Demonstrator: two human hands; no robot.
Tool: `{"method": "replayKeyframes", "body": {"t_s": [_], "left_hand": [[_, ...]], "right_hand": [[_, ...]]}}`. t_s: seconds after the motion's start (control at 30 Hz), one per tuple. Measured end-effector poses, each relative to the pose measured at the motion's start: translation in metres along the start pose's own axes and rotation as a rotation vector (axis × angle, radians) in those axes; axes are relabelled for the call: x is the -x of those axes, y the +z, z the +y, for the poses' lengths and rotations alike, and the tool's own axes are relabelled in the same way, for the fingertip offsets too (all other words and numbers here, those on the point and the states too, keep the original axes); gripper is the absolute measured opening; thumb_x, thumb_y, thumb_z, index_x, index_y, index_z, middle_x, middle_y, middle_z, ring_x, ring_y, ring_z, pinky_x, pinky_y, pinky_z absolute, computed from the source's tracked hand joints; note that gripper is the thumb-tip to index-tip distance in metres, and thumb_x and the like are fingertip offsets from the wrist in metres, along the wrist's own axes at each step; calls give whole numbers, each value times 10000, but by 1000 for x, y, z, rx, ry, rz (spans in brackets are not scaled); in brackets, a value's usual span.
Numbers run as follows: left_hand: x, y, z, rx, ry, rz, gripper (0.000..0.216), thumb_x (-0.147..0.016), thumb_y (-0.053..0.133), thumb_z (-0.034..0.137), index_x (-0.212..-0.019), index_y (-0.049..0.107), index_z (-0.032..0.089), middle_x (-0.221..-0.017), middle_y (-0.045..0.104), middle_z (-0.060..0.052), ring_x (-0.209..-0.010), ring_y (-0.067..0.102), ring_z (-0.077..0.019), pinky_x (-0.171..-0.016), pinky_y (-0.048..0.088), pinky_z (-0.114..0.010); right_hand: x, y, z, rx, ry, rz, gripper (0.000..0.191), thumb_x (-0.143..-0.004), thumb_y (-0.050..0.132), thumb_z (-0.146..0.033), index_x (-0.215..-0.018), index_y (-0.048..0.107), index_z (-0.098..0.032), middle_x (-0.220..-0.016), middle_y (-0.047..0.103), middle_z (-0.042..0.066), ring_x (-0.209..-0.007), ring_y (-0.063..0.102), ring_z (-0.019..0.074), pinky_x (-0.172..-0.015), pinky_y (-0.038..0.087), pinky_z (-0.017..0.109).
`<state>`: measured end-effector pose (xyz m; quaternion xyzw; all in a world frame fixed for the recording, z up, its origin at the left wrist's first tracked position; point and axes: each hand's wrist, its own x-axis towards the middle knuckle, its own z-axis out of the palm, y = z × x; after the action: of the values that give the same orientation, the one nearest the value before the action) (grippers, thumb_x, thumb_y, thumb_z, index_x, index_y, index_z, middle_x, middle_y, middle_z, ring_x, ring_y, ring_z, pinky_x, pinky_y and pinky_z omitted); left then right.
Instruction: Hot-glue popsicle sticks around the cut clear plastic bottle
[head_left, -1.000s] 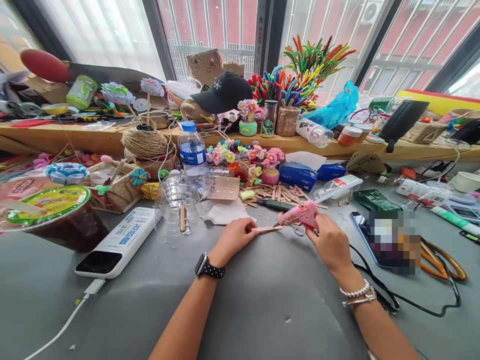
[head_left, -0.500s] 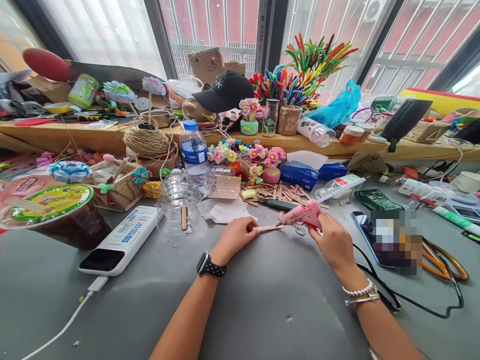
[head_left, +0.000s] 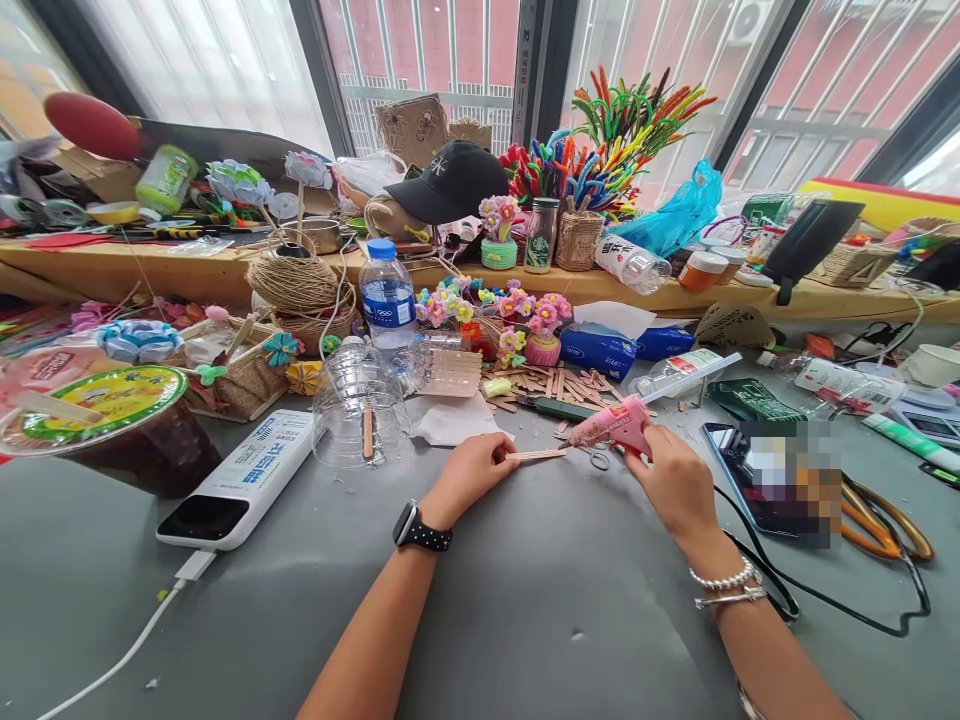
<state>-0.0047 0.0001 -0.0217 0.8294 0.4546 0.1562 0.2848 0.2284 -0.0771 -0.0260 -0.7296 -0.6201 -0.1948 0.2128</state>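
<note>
Between thumb and fingers, my left hand (head_left: 474,478) pinches one end of a wooden craft stick (head_left: 538,455), which points right just above the grey table. My right hand (head_left: 673,482) is wrapped round the handle of a pink hot glue gun (head_left: 611,428). The gun's nozzle sits close to the stick's free end, slightly right of it; I cannot tell whether they touch. A clear glue stick juts from the gun's back. Scissors (head_left: 598,460) lie partly hidden under the gun. Behind it are a dark green-handled cutter (head_left: 556,407) and a pile of loose craft sticks (head_left: 577,384).
A cut clear plastic bottle (head_left: 341,415) with one craft stick on it stands left of my left hand. Further left are a white power bank (head_left: 251,470) and a drink cup (head_left: 157,440). A phone (head_left: 739,490) and the gun's black cord (head_left: 832,603) lie right.
My right hand has moved the glue gun slightly right, its nozzle drawing away from the craft stick's end. My left hand and the stick have stayed nearly still.
</note>
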Motion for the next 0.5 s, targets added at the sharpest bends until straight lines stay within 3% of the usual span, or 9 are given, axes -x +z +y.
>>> {"method": "replayKeyframes", "body": {"t_s": [0.5], "left_hand": [[2, -2, 2, 15, 7, -14, 195, -722, 453, 323, -799, 582, 199, -730, 604, 4, -663, 509, -134, -548, 335, -215]], "right_hand": [[0, -1, -1, -40, 0, -25, 229, -754, 456, -368, -804, 534, -158, -691, 577, 49, -613, 523, 167, -519, 348, 253]]}}
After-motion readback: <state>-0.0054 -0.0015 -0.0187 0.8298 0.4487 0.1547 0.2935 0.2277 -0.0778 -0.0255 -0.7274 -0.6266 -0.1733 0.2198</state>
